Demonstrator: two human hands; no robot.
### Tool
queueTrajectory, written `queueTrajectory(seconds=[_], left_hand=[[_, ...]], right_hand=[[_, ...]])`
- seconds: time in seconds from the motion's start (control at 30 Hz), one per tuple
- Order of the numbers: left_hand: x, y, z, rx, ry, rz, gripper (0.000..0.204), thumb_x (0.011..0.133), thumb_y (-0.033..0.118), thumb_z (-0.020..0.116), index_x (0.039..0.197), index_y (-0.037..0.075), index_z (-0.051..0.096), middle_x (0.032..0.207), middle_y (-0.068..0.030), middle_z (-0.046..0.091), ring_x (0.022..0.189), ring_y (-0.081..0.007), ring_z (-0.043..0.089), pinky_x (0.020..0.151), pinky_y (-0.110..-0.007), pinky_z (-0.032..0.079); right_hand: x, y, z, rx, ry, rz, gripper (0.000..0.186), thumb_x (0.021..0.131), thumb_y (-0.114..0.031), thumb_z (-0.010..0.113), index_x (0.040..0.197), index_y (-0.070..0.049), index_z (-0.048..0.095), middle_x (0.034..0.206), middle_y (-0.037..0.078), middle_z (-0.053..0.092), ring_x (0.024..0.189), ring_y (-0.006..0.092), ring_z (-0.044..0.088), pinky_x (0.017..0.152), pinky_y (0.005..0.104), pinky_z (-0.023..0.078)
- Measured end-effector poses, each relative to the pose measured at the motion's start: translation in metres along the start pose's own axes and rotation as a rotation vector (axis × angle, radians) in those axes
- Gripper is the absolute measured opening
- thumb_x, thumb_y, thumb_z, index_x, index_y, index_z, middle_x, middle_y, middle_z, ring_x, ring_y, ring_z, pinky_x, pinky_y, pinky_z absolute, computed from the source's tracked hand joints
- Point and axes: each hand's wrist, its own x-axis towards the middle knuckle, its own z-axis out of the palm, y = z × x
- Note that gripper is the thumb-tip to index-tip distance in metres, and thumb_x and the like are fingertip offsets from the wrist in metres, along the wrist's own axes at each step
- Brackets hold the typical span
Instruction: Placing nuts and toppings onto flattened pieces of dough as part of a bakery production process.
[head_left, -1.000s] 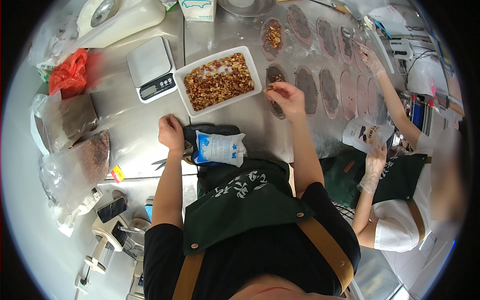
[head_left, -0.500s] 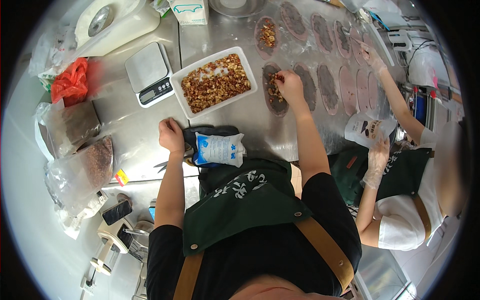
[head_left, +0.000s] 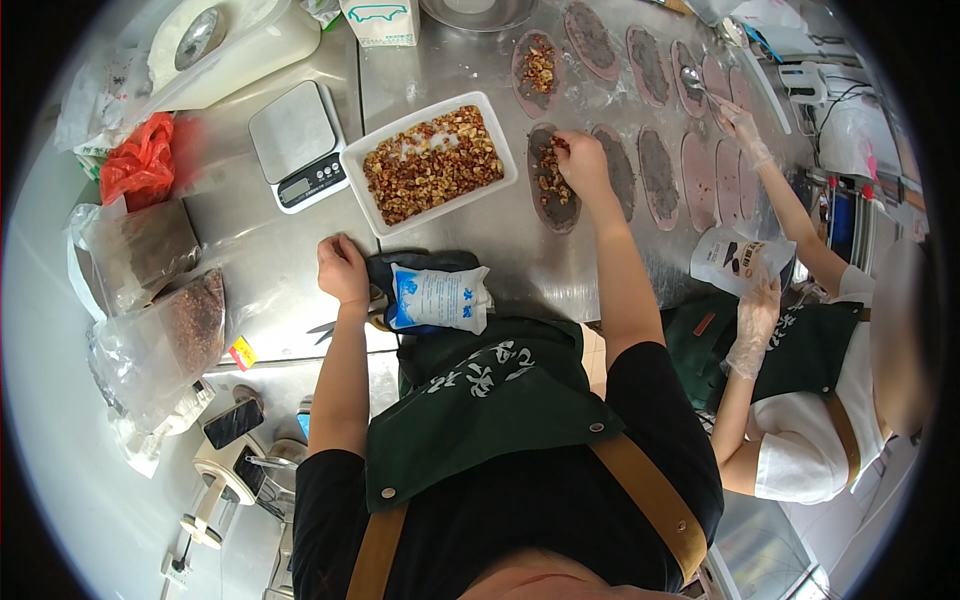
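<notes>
My right hand (head_left: 586, 166) is over an oval sheet of pinkish dough (head_left: 542, 213) with a dark grey filling. Its fingers are pinched on a bit of chopped nut mix, and more pieces (head_left: 553, 184) lie scattered along the filling beneath. My left hand (head_left: 342, 270) rests curled on the steel table near its front edge, with no object showing in it. Beside it lie a dark glove-like bundle (head_left: 445, 262) and a white and blue packet (head_left: 440, 298). A white tray (head_left: 352, 172) of chopped nut mix (head_left: 430, 168) stands between my hands, farther back.
Several more dough ovals (head_left: 658, 178) lie to the right; one behind bears nuts (head_left: 540, 66). A co-worker's gloved hand (head_left: 738, 122) holds a spoon (head_left: 692, 76) there; the other holds a white pouch (head_left: 727, 258). At left are a scale (head_left: 298, 140), scissors (head_left: 322, 329) and bags (head_left: 180, 330).
My right hand has shifted slightly toward the far end of the same oval. The co-worker's spoon has moved a little. My left hand has stayed still.
</notes>
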Motion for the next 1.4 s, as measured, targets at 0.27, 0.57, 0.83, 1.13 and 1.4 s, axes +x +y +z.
queueTrajectory(seconds=[0.27,0.57,0.83,1.13,1.4], left_hand=[[0.0,0.002,-0.003,0.003,-0.063,-0.041,0.012,0.083,0.02,0.058,0.082,0.008,0.056,0.069,-0.0054,0.06,0.055,-0.0228,0.058,0.048,-0.034,0.045],[0.0,0.003,-0.005,0.024,-0.06,-0.042,0.012,0.083,0.02,0.058,0.082,0.008,0.056,0.068,-0.0054,0.059,0.055,-0.023,0.058,0.049,-0.035,0.045],[0.0,0.002,-0.003,0.023,-0.06,-0.046,0.012,0.083,0.021,0.058,0.082,0.009,0.056,0.068,-0.0051,0.06,0.055,-0.0228,0.058,0.049,-0.035,0.045],[-0.001,0.001,-0.002,0.006,-0.045,-0.034,0.012,0.083,0.021,0.059,0.083,0.009,0.056,0.069,-0.0049,0.06,0.056,-0.0226,0.059,0.049,-0.034,0.045],[-0.001,0.0,-0.003,0.024,-0.063,-0.035,0.012,0.084,0.021,0.058,0.083,0.009,0.055,0.071,-0.0047,0.06,0.056,-0.0229,0.059,0.049,-0.035,0.045]], right_hand=[[0.005,-0.005,-0.001,-0.19,-0.127,-0.046,0.025,0.071,0.003,0.055,0.094,-0.003,0.064,0.085,0.016,0.059,0.077,0.0348,0.058,0.069,0.0402,0.047],[-0.049,0.0,-0.021,0.233,-0.005,0.184,0.016,0.073,-0.001,0.063,0.089,0.002,0.062,0.079,0.016,0.062,0.069,0.0262,0.062,0.065,0.0324,0.049],[-0.061,0.003,-0.015,0.267,-0.036,0.287,0.014,0.073,-0.003,0.064,0.085,0.002,0.061,0.074,0.016,0.063,0.065,0.0237,0.063,0.062,0.0311,0.049],[-0.061,0.007,-0.01,0.239,0.018,0.194,0.012,0.076,-0.001,0.061,0.087,0.004,0.062,0.072,0.012,0.063,0.063,0.0152,0.06,0.061,0.0272,0.048],[-0.061,0.008,-0.008,0.257,0.01,0.3,0.011,0.073,-0.003,0.062,0.081,0.004,0.064,0.076,0.016,0.063,0.067,0.0243,0.062,0.064,0.0312,0.048]])
